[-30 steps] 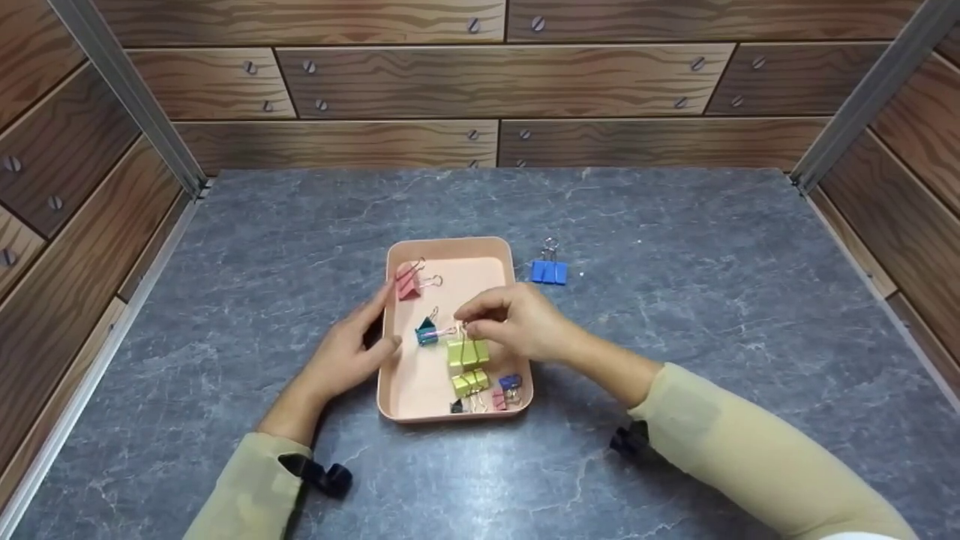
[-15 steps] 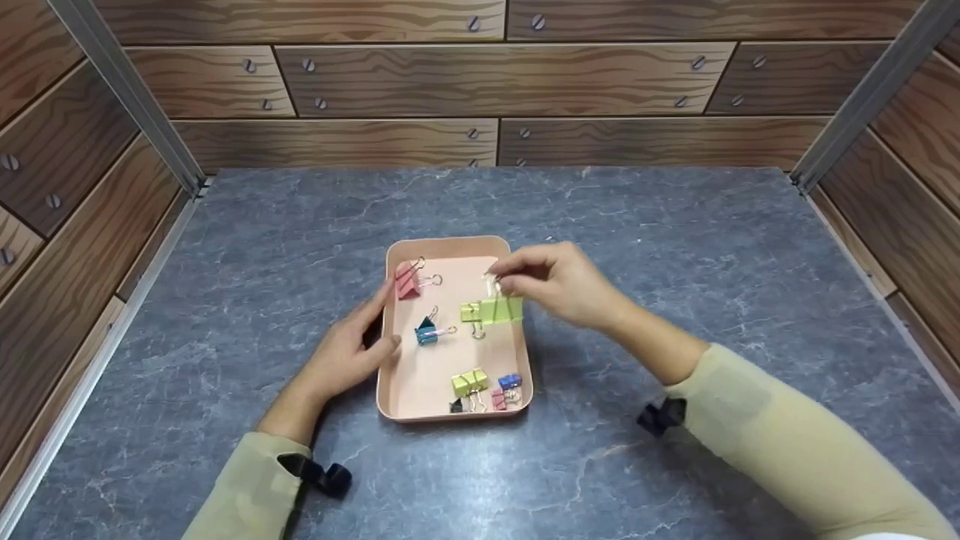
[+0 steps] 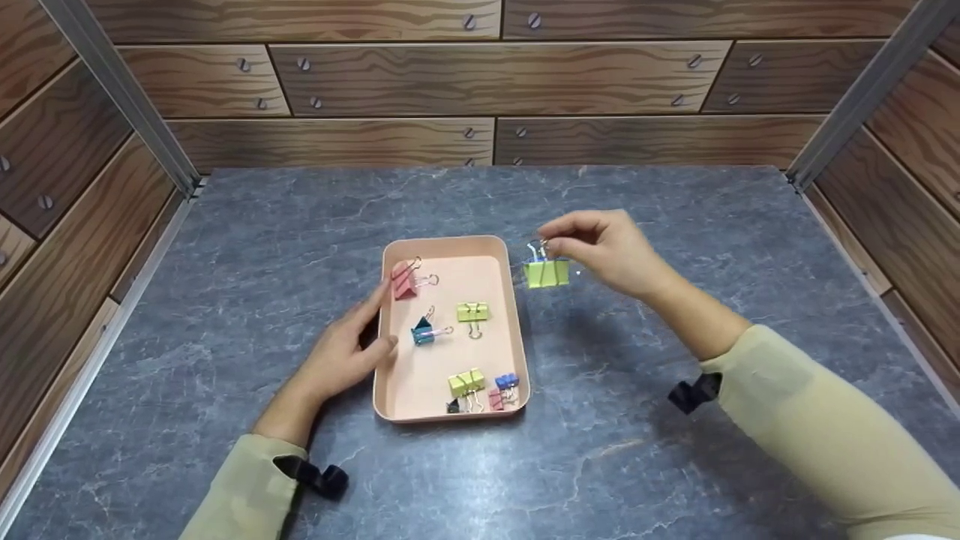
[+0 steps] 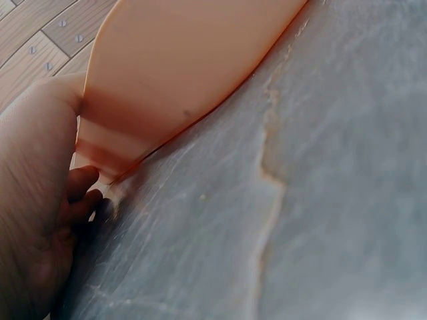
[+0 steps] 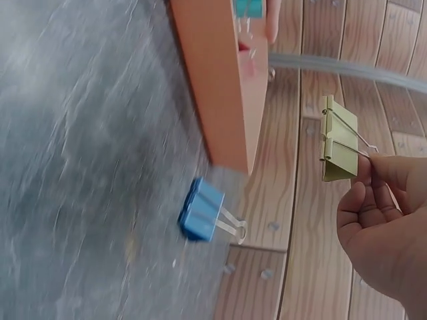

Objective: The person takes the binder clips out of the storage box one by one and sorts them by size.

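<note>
My right hand (image 3: 611, 251) pinches a large yellow-green binder clip (image 3: 547, 274) by its wire handles. In the right wrist view that clip (image 5: 339, 143) hangs above the table, and a blue binder clip (image 5: 202, 210) sits lower down on the table top. The head view has the held clip covering most of the blue one. My left hand (image 3: 341, 360) grips the left wall of a shallow pink tray (image 3: 517, 330), thumb over the rim and fingers along the outside. Curled fingers show against the outer wall (image 4: 180, 60) in the left wrist view.
Inside the tray lie a red-pink binder clip (image 3: 405, 281), a teal one (image 3: 423, 334) and two smaller yellow ones (image 3: 472, 312). Small blue (image 3: 506, 381), pink (image 3: 496, 399) and dark clips (image 3: 453, 406) crowd its near end. Wood-patterned panels (image 3: 495, 79) enclose the marbled table.
My right hand has lifted the large yellow-green clip out of the tray and carried it right and away from me, over the blue clip. The left hand keeps its grip on the tray.
</note>
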Demonstrator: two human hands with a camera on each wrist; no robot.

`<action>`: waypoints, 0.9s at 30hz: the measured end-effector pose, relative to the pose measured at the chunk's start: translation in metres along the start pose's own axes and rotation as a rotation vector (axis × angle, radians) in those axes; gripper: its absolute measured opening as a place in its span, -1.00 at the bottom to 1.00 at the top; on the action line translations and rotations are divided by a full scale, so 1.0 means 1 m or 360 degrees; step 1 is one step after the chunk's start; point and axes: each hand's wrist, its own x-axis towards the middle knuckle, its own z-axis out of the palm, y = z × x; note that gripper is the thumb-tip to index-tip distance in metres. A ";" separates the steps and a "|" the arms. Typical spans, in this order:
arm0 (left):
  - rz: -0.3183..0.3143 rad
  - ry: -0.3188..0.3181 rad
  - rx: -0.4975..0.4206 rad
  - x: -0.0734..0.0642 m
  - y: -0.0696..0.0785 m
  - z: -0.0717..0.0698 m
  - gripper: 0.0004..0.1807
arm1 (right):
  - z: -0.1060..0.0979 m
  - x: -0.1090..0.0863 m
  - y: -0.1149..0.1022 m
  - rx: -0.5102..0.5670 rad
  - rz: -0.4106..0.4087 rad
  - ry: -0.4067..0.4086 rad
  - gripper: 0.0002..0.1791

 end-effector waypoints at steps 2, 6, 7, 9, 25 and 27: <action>-0.0011 0.0000 0.0000 0.000 0.000 -0.001 -0.07 | -0.005 0.001 0.005 -0.0013 0.0020 0.0028 -0.81; -0.0027 0.0001 -0.0006 -0.001 0.000 -0.001 -0.06 | -0.016 0.002 0.014 -0.0044 0.0068 0.0065 -0.78; -0.0031 0.0001 -0.0006 -0.001 0.000 -0.001 -0.06 | -0.018 0.002 0.017 -0.0048 0.0082 0.0073 -0.78; -0.0033 0.0000 -0.0002 0.000 0.000 0.000 -0.06 | -0.023 0.003 0.022 -0.0057 0.0108 0.0094 -0.77; -0.0018 -0.0001 0.0008 0.000 0.000 0.000 -0.06 | -0.046 0.003 0.059 -0.0063 0.0269 0.0234 -0.72; -0.0016 -0.0002 0.0007 0.000 -0.001 0.000 -0.06 | -0.047 0.003 0.064 -0.0069 0.0301 0.0247 -0.71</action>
